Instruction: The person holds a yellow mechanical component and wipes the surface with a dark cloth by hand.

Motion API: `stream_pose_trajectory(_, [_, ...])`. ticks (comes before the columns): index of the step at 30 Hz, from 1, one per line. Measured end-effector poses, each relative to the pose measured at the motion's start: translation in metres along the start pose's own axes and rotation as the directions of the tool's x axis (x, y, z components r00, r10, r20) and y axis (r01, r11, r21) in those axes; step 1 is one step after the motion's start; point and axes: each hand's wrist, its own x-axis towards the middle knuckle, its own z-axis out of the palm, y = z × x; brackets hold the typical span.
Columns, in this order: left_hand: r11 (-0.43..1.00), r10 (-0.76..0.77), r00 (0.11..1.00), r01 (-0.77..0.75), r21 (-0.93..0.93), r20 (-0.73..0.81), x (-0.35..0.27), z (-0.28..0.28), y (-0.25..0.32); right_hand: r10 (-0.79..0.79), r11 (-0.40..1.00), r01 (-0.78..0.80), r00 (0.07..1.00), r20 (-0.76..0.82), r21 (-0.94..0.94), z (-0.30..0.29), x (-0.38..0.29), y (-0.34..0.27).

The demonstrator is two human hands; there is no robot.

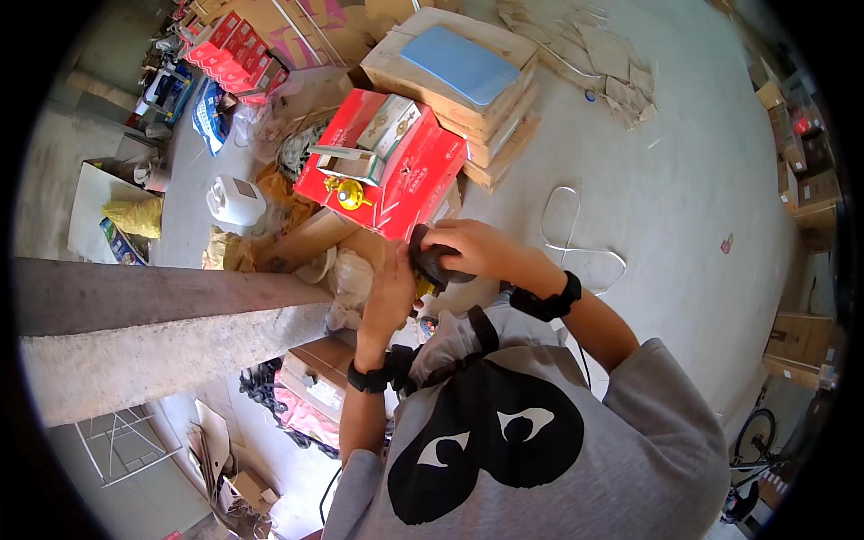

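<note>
My right hand grips a dark, rounded object with a curved rim, just off the near edge of a red carton. What this object is, I cannot tell. Against its left side lies my left hand, fingers together and pointing away from me. A bit of yellow shows beneath it, mostly hidden. On the carton stand a yellow gas regulator with a brass-coloured fitting, an opened small box and a white box with printed pictures of fittings.
Stacked cardboard boxes with a blue lid on top stand behind the red carton. A concrete pillar juts in from the left. A white jerrycan and plastic bags lie left; a white cable loops over the floor at right.
</note>
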Motion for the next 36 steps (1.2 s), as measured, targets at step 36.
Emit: stream_pose_trajectory(36, [0.124,-0.318,0.933,0.218,-0.968,0.169,-0.002,-0.015,0.012,0.158,0.971,-0.043,0.854,-0.496,0.235,-0.010,-0.025,-0.009])
